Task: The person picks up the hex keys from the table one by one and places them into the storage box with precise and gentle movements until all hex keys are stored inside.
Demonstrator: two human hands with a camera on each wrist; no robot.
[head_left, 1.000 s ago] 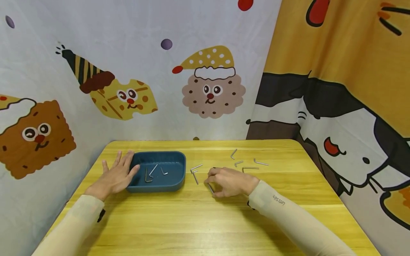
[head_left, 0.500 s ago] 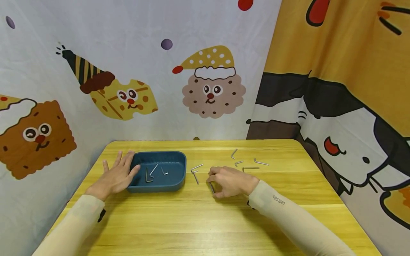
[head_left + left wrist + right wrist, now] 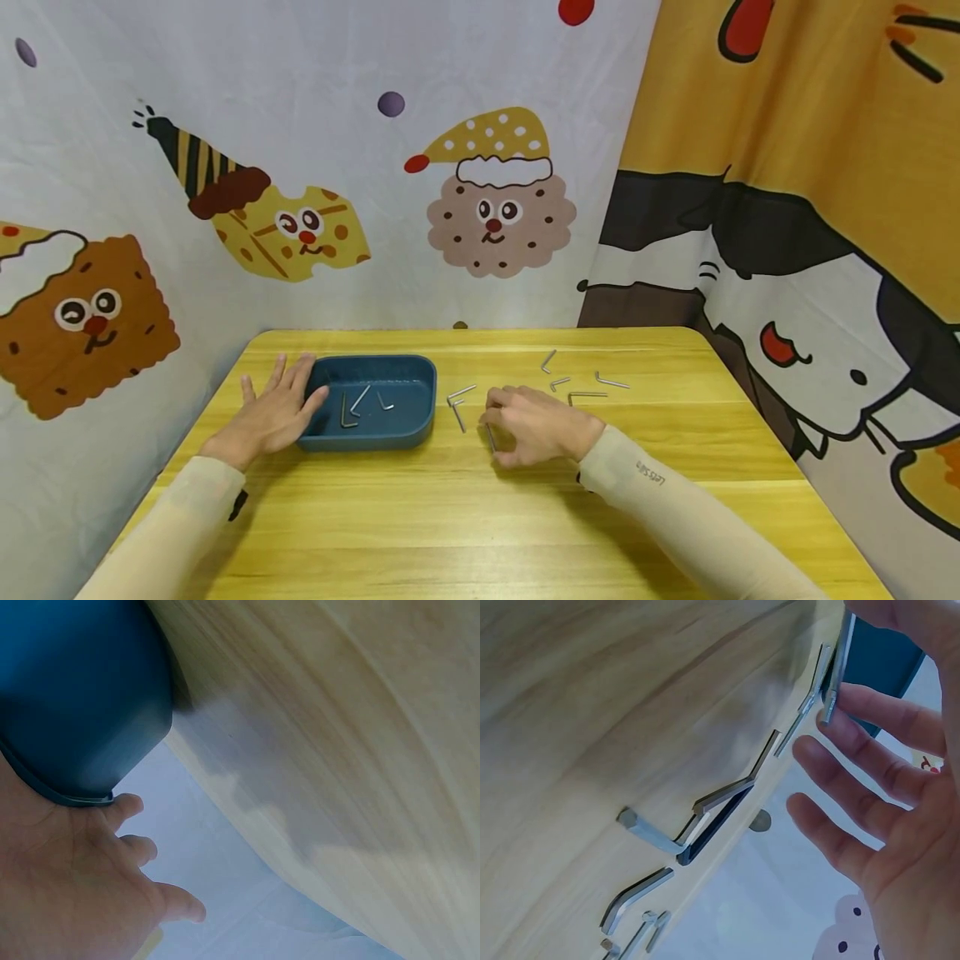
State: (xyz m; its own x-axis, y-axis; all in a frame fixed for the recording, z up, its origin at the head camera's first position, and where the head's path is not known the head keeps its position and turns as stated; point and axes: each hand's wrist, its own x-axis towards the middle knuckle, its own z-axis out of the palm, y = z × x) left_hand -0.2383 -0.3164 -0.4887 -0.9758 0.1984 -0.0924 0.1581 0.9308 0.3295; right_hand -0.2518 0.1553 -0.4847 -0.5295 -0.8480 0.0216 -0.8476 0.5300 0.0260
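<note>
My left hand (image 3: pixel 268 418) rests against the left end of a dark blue tray (image 3: pixel 367 440), fingers spread and straight. In the left wrist view the palm touches the tray's rim (image 3: pixel 75 801). Three L-shaped hex keys lie inside the tray, one of them a long-armed hex key (image 3: pixel 343 410). To the tray's right, my right hand (image 3: pixel 538 423) pinches a silver hex key (image 3: pixel 491 437) between thumb and fingers, low over the table. The right wrist view shows this hex key (image 3: pixel 841 666) along the fingertips, its upper end hidden by the thumb side.
Two hex keys (image 3: pixel 459 417) lie touching or nearly so between tray and right hand. Several more, such as a long hex key (image 3: pixel 588 393), are scattered behind the right hand on the yellow wooden table (image 3: pixel 450 517). A cartoon-printed cloth (image 3: pixel 337 150) hangs behind.
My right hand, holding the hex key, has shifted very slightly left. The left hand, the tray and the loose hex keys have stayed in place.
</note>
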